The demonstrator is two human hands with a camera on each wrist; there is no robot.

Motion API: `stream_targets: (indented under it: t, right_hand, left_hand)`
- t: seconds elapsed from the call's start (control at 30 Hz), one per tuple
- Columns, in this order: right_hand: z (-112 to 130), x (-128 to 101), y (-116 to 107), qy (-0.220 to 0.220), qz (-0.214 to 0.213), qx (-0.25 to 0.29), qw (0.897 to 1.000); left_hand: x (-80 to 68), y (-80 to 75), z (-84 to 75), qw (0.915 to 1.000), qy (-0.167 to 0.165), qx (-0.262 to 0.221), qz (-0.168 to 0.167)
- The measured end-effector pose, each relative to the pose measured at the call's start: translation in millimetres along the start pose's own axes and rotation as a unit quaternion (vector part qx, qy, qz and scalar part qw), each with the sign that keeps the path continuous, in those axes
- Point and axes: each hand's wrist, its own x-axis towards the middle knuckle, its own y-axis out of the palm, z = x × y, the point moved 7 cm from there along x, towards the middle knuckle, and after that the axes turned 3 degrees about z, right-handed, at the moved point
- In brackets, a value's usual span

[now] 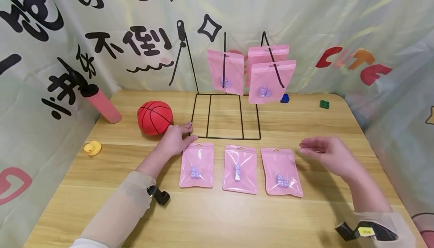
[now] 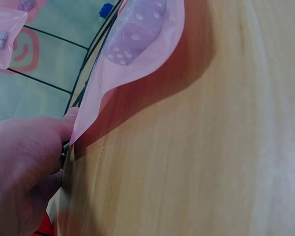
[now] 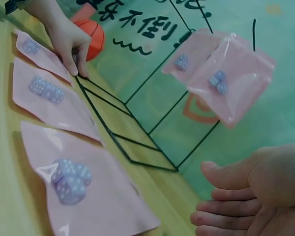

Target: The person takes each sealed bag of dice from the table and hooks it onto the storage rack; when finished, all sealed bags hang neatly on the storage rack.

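A black wire display rack point(image 1: 226, 139) stands on the table, with three upright hooks. My left hand point(image 1: 176, 139) pinches its front left base corner between thumb and fingers. My right hand point(image 1: 330, 154) is held above the table on the right, relaxed and holding nothing. Three pink pouches lie in a row before the rack: a left pouch point(image 1: 197, 157), a middle pouch point(image 1: 240, 184) and a right pouch point(image 1: 279, 161), each with several lilac dice inside. On the middle hook hangs one pink pouch point(image 1: 234, 65); the right hook carries two, the front pouch point(image 1: 271, 73) overlapping the rear pouch point(image 1: 283, 50).
Close beside my left hand sits a red toy basketball point(image 1: 155, 117). Farther left are a yellow rubber duck point(image 1: 93, 148) and a pink cylinder with a black top point(image 1: 103, 107). A blue block point(image 1: 285, 98) and a green block point(image 1: 324, 104) lie toward the back right. Printed cloth surrounds the table.
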Motion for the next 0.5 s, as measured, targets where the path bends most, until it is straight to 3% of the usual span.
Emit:
stream_targets:
  t: [0.23,0.5]
  right_hand:
    - [-30.5,-8.2,22.8,0.075,0.055,0.085,0.992]
    - [-42.6,-11.4,43.7,0.130,0.069,0.108,0.983]
  left_hand:
    - [-0.1,-0.7,0.7,1.0000,0.001,0.006,-0.002]
    - [0.1,0.0,-0.5,1.0000,0.000,-0.003,-0.003]
